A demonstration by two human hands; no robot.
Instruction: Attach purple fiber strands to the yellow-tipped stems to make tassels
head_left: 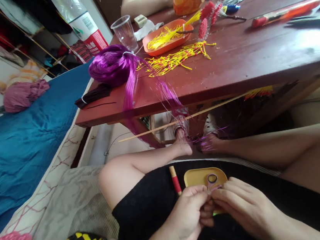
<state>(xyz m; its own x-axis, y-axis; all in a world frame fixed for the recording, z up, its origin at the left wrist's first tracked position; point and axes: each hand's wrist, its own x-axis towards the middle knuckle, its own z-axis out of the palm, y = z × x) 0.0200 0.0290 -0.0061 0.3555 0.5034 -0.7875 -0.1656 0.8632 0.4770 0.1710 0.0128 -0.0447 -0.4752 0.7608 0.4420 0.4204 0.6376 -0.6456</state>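
Note:
My left hand [186,216] and my right hand [242,201] meet over my lap, fingertips pinched together. Whatever lies between them is too small and too covered to name. Just beyond the fingers, a shallow yellow tray [192,176] rests on the black cloth [148,211] over my lap. Small scissors [212,178] lie in the tray, one dark-lined finger loop showing and the rest partly behind my fingers. To the left of the tray is a short wooden stick with a red band [175,180].
On the red-brown table [229,68] are a purple fibre bundle [109,67] trailing over the edge, yellow knotted cords [176,59], an orange tray [165,45] and a plastic cup [125,32]. A thin stick [177,121] crosses below the edge. Another person's arm [148,2] rests behind.

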